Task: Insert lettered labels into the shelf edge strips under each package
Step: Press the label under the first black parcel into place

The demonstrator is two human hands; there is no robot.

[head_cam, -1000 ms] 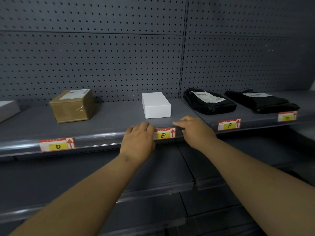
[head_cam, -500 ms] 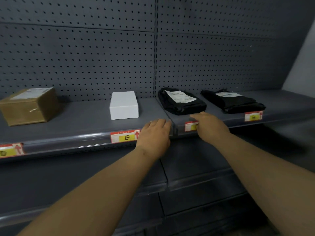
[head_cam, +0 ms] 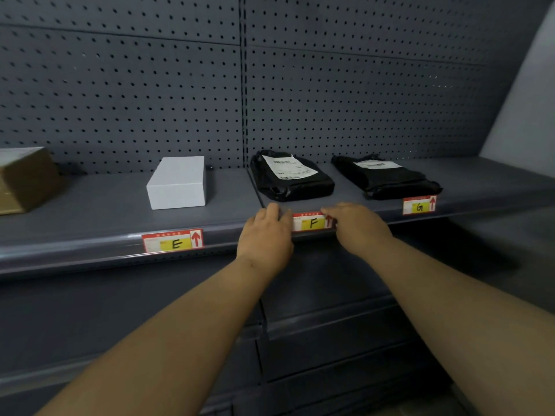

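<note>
F label (head_cam: 312,223) sits in shelf edge strip (head_cam: 90,250), under black package (head_cam: 295,178) at its 6 o'clock. We bracket it: left hand (head_cam: 265,238) at 9 o'clock, right hand (head_cam: 357,226) at 3 o'clock, fingers pressing ends, likely to seat card flush. Nothing grasped.

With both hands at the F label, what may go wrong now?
1. The left hand and right hand press at both ends of the F label; uneven pressure might bend it or leave it crooked in the strip.
2. The black package lies near the shelf edge, so a fingertip could nudge it.
</note>
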